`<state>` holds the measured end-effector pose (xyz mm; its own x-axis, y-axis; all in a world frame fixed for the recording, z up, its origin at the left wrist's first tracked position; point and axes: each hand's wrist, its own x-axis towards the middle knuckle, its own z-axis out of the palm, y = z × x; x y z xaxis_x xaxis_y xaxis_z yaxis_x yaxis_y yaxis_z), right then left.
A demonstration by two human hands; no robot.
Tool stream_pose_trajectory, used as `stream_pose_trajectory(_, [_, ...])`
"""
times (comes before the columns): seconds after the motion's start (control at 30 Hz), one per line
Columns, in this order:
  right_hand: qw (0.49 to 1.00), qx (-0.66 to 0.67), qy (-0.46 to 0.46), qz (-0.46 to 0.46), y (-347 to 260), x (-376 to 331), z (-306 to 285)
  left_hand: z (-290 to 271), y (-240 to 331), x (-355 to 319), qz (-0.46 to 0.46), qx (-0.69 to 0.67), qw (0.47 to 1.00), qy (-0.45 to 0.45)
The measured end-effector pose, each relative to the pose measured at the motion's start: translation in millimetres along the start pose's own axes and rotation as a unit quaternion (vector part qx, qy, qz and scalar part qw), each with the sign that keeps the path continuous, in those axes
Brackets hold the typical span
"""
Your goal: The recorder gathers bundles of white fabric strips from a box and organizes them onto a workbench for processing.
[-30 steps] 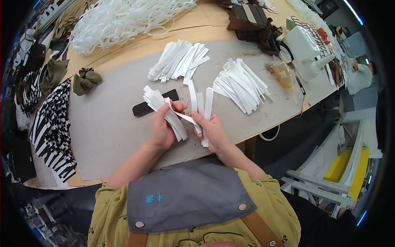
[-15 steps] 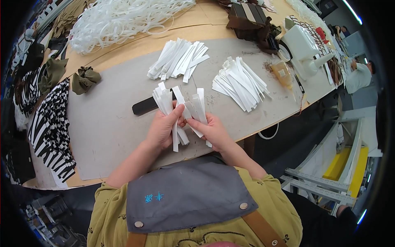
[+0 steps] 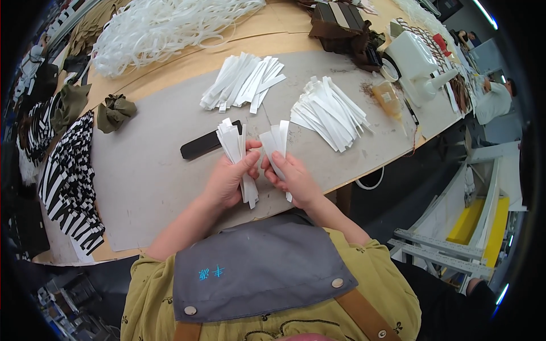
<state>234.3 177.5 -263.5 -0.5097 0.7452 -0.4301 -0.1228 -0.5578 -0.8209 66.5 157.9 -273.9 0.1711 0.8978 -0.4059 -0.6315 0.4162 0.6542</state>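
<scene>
The strips are flat, white and narrow, all about the same length, gathered into 2 bundles held just above the near edge of the tabletop (image 3: 148, 187). The left bundle (image 3: 236, 156) is the thicker one; its ends fan slightly at the top and stick out below the palm. The right bundle (image 3: 276, 145) is thinner, a few strips standing nearly upright, with a tail showing under the hand.

The left hand (image 3: 227, 182) comes up from the lower edge, palm turned inward, its fingers (image 3: 247, 165) clenched around the middle of the left bundle with the thumb laid across the front. The right hand (image 3: 293, 179) faces it, fingers pinching the right bundle low down. The 2 hands almost touch at the thumbs.

Against the frame 0.5 s ago, the strips then sat together in 1 loose clump between the hands; now they are split into 2 separate bundles, and the hands sit a little nearer the person.

Farther back on the grey sheet lie 2 piles of like strips, 1 at the middle (image 3: 242, 82) and 1 toward the right edge (image 3: 330, 111). A black bar (image 3: 199, 146) lies just behind the left bundle.
</scene>
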Motion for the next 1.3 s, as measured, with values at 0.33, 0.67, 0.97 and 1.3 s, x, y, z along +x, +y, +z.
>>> stream_pose_trajectory(0.33, [1.0, -0.01, 0.002, -0.001, 4.6, 3.2, 8.6, -1.1, -0.8, -0.4, 0.022, 0.034, 0.999, 0.027])
stream_pose_trajectory(0.67, [0.998, -0.054, 0.007, -0.036, 10.9, 7.3, 5.8, 0.0, 2.6, -3.4, 0.029, 0.087, 0.995, -0.034])
stream_pose_trajectory(0.97, [0.897, -0.322, 0.126, -0.274, 9.0, 11.8, -4.3, -3.2, 5.5, 6.0, 0.152, -0.025, 0.987, 0.054])
stream_pose_trajectory(1.3, [0.957, -0.248, 0.027, -0.149, 13.2, 6.9, -2.1, 1.5, 4.8, -6.1, 0.029, -0.034, 0.998, -0.036])
